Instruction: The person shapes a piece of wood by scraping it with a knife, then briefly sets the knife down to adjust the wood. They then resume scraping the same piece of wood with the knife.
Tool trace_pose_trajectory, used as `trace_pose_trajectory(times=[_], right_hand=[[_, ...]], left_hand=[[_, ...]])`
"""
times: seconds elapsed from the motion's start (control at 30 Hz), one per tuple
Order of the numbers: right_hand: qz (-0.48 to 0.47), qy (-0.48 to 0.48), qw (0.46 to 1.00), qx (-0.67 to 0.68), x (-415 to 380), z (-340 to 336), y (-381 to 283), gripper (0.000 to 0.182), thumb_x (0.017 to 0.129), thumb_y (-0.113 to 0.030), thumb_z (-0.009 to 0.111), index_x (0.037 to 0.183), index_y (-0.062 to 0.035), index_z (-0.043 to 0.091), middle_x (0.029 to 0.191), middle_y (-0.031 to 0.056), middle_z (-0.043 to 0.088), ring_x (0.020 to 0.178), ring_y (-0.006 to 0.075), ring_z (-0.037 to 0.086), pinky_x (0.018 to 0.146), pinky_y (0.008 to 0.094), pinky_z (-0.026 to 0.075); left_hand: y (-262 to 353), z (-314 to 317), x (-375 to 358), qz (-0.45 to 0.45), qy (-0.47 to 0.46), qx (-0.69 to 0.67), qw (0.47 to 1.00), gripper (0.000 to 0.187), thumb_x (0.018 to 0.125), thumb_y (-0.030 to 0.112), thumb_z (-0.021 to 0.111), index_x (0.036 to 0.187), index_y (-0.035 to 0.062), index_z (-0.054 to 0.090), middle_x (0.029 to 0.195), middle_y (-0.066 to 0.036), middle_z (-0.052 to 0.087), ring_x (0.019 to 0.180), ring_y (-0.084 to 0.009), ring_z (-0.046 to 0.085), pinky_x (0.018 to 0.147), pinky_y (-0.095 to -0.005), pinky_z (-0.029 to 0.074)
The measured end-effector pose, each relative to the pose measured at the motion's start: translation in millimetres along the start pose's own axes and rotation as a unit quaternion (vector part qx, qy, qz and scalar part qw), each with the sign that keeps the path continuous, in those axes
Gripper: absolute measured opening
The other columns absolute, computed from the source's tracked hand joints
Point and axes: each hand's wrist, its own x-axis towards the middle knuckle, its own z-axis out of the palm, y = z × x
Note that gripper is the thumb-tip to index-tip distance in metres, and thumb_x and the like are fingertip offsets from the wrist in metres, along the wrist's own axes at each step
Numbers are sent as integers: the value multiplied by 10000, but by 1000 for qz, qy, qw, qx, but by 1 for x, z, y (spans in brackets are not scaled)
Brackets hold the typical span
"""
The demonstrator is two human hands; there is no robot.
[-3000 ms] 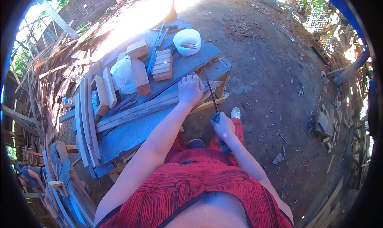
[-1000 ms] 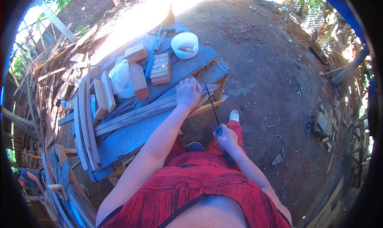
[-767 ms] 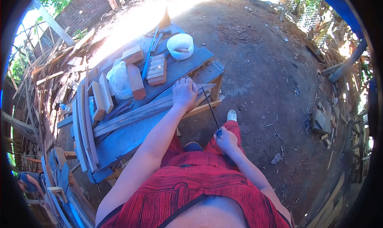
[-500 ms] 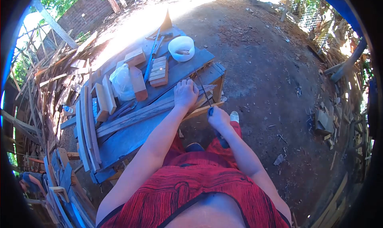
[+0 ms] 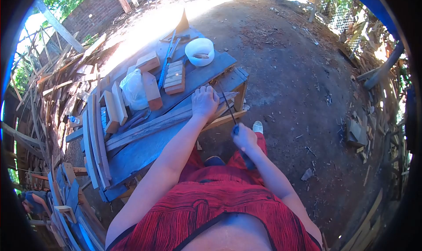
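Note:
My left hand is closed over a long wooden strip, pressing it against the blue-grey workbench. In my right hand is the dark handle of a handsaw. Its narrow blade slants up and away from my fist and crosses the strip near its pointed right end, just right of my left knuckles. Further up the bench stand a white plastic tub with small pieces in it and a ridged wooden block.
A clear plastic bag sits among wooden blocks on the bench. Beyond it lie a blue bar and a hammer. Curved strips line the left end. Scrap wood is piled on the far left, where another person is partly visible.
My right hand has drawn the handsaw slightly down and to the right, towards my body. The left hand keeps its place on the strip.

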Motion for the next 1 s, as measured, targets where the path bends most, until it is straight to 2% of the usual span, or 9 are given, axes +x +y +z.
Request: trace_pose_trajectory(times=[0.1,0.2,0.4,0.47,0.57,0.73,0.87,1.0], right_hand=[[-19,20,1000,1,40,2,-15,292,856,-295,568,1005,-45,593,908,222,682,880,416,662,784,518,505],[-20,20,1000,-4,43,3,-13,305,855,-307,584,1023,-52,588,916,227,680,884,410,663,778,517,507],[26,-20,999,0,-30,13,22,317,855,-330,609,1008,-55,567,889,229,678,860,421,663,745,519,511],[38,-33,999,7,-37,13,25,345,832,-377,645,1015,-92,578,903,189,679,896,389,658,755,503,503],[10,-2,1000,-5,-6,7,10,309,869,-333,578,993,-51,568,891,224,679,868,421,660,759,521,508],[0,16,1000,5,47,3,-18,295,870,-310,564,1008,-50,588,932,216,683,927,411,653,811,522,494],[13,15,1000,7,34,1,-19,297,869,-312,569,1008,-51,587,927,214,684,916,412,656,795,520,499],[21,10,999,23,-17,20,14,323,863,-336,591,1025,-56,572,898,211,683,886,418,659,769,521,504]], left_hand=[[1,-3,0,1,1,6,1000,146,844,217,556,841,72,575,870,-139,602,859,-338,586,779,-470,455],[2,-5,0,-9,-19,3,1000,170,855,238,556,889,72,569,901,-147,607,869,-350,590,787,-478,453],[2,-4,0,-13,-15,-5,1000,152,847,222,553,850,72,573,879,-140,601,868,-335,584,789,-466,454],[2,-3,1,-14,-16,-3,1000,152,848,222,552,852,71,574,882,-140,600,873,-334,583,797,-464,454],[2,-4,1,-9,-17,-1,1000,153,849,221,551,854,69,574,882,-142,600,876,-336,584,795,-466,455],[2,-4,1,-7,-16,-3,1000,151,850,214,549,856,67,576,886,-144,603,880,-339,585,791,-469,458],[4,-6,0,-10,-10,-6,1000,147,849,212,553,850,67,579,882,-142,605,874,-341,585,795,-469,458],[3,-5,2,-14,-9,-6,1000,149,852,215,554,849,67,578,879,-139,604,873,-339,584,796,-468,457]])
